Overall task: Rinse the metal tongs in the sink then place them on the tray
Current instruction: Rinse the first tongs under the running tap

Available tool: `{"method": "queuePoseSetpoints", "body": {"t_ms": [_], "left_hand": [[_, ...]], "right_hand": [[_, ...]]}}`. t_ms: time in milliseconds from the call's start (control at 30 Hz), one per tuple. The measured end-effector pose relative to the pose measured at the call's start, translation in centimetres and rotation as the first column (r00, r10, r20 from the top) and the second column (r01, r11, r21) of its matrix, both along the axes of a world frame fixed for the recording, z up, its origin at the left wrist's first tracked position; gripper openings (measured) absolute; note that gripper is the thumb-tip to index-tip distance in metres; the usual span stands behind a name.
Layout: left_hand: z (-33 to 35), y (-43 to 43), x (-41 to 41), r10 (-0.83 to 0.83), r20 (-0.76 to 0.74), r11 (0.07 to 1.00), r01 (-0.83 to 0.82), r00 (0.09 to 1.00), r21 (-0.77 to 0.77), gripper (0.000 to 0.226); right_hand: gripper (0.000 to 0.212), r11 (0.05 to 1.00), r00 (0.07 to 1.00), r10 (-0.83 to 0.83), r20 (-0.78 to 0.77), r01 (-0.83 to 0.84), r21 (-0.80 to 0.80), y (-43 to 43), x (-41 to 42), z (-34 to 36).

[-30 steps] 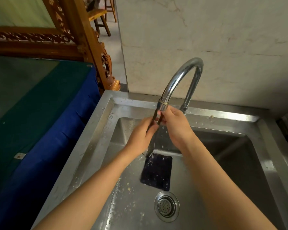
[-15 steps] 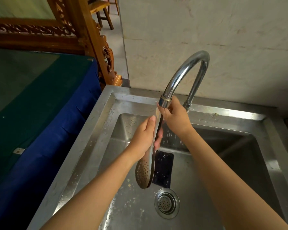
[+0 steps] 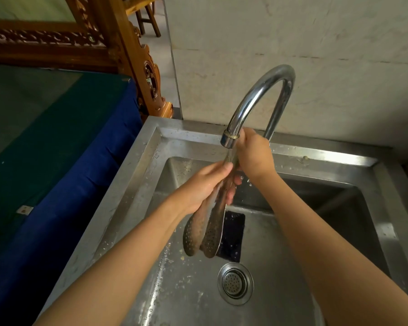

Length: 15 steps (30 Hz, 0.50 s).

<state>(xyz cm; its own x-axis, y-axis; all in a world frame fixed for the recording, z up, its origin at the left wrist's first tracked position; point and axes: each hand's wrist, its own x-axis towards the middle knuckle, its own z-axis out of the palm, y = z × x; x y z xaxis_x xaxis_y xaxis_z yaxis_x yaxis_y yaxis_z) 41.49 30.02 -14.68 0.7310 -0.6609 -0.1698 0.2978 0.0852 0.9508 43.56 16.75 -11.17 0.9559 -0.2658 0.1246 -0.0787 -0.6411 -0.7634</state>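
The metal tongs [image 3: 205,229] hang upright over the steel sink [image 3: 137,175], perforated spoon ends down, handle end up under the tap's spout [image 3: 230,138]. A thin stream of water runs onto the handle. My right hand [image 3: 253,155] grips the top of the tongs just below the spout. My left hand [image 3: 204,185] is wrapped around the arms at mid-length, fingers showing on the far side. No tray is in view.
A dark rectangular pad [image 3: 231,234] lies on the sink floor behind the tongs, with the round drain strainer [image 3: 235,283] nearer me. A blue and green covered table [image 3: 57,161] stands to the left. A carved wooden frame [image 3: 127,55] rises behind it.
The tongs' two spoon ends have come into view and spread slightly. My left hand has slid along the arms while my right hand stays at the top under the spout.
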Motion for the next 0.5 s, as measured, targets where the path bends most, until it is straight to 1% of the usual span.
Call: {"method": "queuePoseSetpoints", "body": {"t_ms": [33, 100, 167, 200, 233, 300, 333, 367, 433, 467, 500], "left_hand": [[0.0, -0.3, 0.1, -0.002, -0.046, 0.999, 0.0, 0.999, -0.045, 0.02], [0.2, -1.4, 0.3, 0.059, -0.134, 0.992, -0.074, 0.989, -0.105, 0.011], [0.8, -2.7, 0.6, 0.152, -0.135, 0.983, -0.164, 0.979, -0.077, 0.01], [1.2, -3.2, 0.8, 0.193, -0.098, 0.979, -0.198, 0.976, -0.039, 0.017], [1.6, -3.7, 0.9, 0.222, -0.047, 0.975, -0.222, 0.974, 0.0, 0.028], [2.4, -4.6, 1.1, 0.271, 0.035, 0.961, -0.273, 0.962, 0.048, 0.044], [2.7, -5.0, 1.2, 0.311, 0.061, 0.947, -0.315, 0.948, 0.066, 0.047], [3.0, -5.4, 1.2, 0.358, 0.073, 0.927, -0.363, 0.931, 0.092, 0.049], [3.3, -6.1, 1.3, 0.432, 0.038, 0.893, -0.433, 0.901, 0.124, 0.05], [3.3, -6.3, 1.3, 0.456, 0.025, 0.881, -0.456, 0.889, 0.127, 0.049], [3.1, -6.4, 1.3, 0.483, 0.032, 0.867, -0.483, 0.875, 0.125, 0.046]], "right_hand": [[0.039, 0.998, 1.0, 0.0, 0.006, 0.0, 0.068, -0.3, -0.2, 0.0], [0.041, 0.974, 1.0, 0.003, 0.009, -0.005, 0.228, -0.8, -1.0, -0.2], [0.047, 0.908, 1.0, 0.025, -0.019, -0.015, 0.419, -1.1, -2.5, -0.6], [0.05, 0.865, 0.998, 0.055, -0.037, -0.029, 0.501, -1.2, -3.5, -1.1], [0.053, 0.834, 0.994, 0.091, -0.053, -0.047, 0.55, -1.2, -4.7, -1.7], [0.055, 0.804, 0.98, 0.179, -0.091, -0.092, 0.587, -0.8, -7.1, -3.4], [0.054, 0.777, 0.964, 0.241, -0.11, -0.124, 0.617, -0.3, -8.2, -4.1], [0.05, 0.725, 0.944, 0.308, -0.117, -0.153, 0.672, 0.3, -9.1, -4.9], [0.034, 0.59, 0.921, 0.381, -0.082, -0.174, 0.788, 1.5, -10.3, -6.1], [0.026, 0.569, 0.928, 0.37, -0.052, -0.182, 0.802, 1.8, -10.5, -6.5], [0.022, 0.576, 0.94, 0.342, -0.025, -0.188, 0.796, 1.9, -10.6, -6.8]]}}
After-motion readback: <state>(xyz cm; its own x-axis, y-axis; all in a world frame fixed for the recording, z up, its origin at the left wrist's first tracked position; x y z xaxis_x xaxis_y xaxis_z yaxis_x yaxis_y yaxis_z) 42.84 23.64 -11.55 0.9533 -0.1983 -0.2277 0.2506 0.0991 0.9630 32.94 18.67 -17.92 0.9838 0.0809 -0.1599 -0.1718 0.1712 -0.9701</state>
